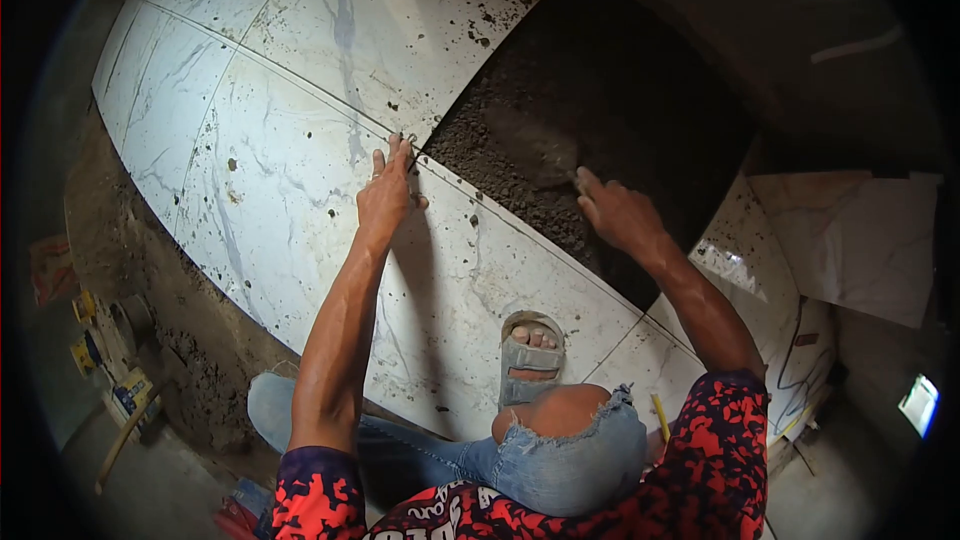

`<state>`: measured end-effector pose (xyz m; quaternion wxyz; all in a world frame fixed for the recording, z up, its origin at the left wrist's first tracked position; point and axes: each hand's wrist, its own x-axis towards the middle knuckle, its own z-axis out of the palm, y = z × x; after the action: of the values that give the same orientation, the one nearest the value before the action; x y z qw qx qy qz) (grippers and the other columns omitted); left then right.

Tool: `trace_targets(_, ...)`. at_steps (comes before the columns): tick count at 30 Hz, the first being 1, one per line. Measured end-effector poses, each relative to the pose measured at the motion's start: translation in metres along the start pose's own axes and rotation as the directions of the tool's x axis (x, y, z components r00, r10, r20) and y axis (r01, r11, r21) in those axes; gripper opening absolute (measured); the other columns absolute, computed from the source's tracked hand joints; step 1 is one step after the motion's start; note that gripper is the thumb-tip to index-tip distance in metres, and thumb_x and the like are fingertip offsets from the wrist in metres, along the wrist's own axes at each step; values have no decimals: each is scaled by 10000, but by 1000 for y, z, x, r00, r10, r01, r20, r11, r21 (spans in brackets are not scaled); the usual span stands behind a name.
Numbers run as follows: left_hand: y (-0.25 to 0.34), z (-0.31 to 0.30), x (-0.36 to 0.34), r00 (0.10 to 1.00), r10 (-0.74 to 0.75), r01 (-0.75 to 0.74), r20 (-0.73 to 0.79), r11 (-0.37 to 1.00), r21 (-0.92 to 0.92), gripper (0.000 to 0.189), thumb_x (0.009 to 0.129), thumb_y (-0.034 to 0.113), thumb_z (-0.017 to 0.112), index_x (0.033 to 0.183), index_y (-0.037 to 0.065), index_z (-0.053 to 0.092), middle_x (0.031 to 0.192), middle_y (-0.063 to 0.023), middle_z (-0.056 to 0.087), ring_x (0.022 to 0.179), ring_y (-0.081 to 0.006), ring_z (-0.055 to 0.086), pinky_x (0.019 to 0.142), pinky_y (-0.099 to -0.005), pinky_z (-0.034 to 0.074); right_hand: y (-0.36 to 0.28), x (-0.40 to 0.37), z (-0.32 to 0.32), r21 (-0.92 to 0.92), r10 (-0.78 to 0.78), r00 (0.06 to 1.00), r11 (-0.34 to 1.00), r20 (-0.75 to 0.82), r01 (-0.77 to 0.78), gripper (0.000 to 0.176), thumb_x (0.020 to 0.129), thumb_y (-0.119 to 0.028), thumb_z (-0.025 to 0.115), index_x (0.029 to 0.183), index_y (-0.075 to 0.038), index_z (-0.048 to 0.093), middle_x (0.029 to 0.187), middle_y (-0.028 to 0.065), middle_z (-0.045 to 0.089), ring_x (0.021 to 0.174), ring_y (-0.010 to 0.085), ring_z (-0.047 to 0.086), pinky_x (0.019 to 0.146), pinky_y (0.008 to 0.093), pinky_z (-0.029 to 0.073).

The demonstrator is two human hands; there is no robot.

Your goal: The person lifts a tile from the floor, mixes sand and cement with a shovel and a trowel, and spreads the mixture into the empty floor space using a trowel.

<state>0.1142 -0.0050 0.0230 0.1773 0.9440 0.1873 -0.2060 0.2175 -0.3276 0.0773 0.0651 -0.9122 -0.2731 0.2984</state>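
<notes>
My left hand (pixel 388 188) rests with its fingers spread on a white marble-patterned tile (pixel 290 180), its fingertips at the joint beside the corner of a dark gap. My right hand (pixel 622 217) is closed over that gap, around the handle of what looks like a trowel (pixel 548 152). The trowel's blade is dim and coated, close against the loose grey mortar (pixel 500 165); the handle is mostly hidden by my fingers. Crumbs of mortar lie scattered on the tiles around both hands.
My sandalled foot (pixel 530 345) stands on the tile in front of the gap. Bare mortar (pixel 185 365) and yellow-and-blue items (pixel 130 390) lie at the left. A pale tile piece (pixel 860 250) leans at the right. A yellow stick (pixel 660 418) is beside my knee.
</notes>
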Motion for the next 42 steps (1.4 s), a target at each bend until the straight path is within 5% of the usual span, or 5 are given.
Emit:
trace_targets(6, 1, 1, -2, 1000, 7, -7, -14, 1000, 0, 1007, 614, 154, 806, 1433, 167, 222, 1526, -41, 163, 1373, -318, 221, 964, -411, 447, 65, 13, 2, 159, 277, 943, 955, -185, -249, 432, 916, -328, 472, 1292, -116, 452, 1007, 257, 620, 869, 440, 611, 753, 496, 498)
trace_targets(11, 1, 1, -1, 1000, 11, -11, -1, 997, 73, 1017, 636, 207, 802, 1447, 168, 191, 1531, -25, 148, 1368, -305, 246, 938, -392, 474, 56, 6, 9, 539, 247, 958, 832, -147, -132, 445, 908, -321, 479, 1294, -102, 461, 1057, 247, 613, 920, 433, 603, 804, 484, 484)
trace_targets(19, 6, -3, -2, 1000, -9, 9, 10, 1000, 3, 965, 643, 132, 779, 1433, 151, 224, 1526, -38, 171, 1376, -313, 225, 966, -430, 434, 42, -44, -6, -29, 67, 986, 998, 151, -63, 460, 914, -307, 490, 1326, -112, 428, 946, 198, 624, 881, 371, 609, 788, 458, 478)
trace_targets(34, 5, -2, -4, 1000, 3, -3, 6, 1000, -9, 955, 650, 131, 778, 1432, 147, 229, 1526, -45, 166, 1381, -313, 208, 1007, -426, 402, -35, -28, 48, 232, -13, 1000, 973, -8, 14, 442, 910, -226, 474, 1315, -88, 361, 963, 295, 563, 803, 453, 600, 703, 520, 496)
trace_targets(42, 8, -2, -4, 1000, -7, 7, 3, 1000, -14, 954, 657, 144, 780, 1437, 156, 231, 1528, -36, 164, 1379, -308, 218, 1006, -426, 400, 42, -157, 93, 234, 364, 931, 908, -31, -347, 484, 897, -245, 495, 1342, -104, 366, 981, 262, 567, 831, 434, 595, 720, 501, 484)
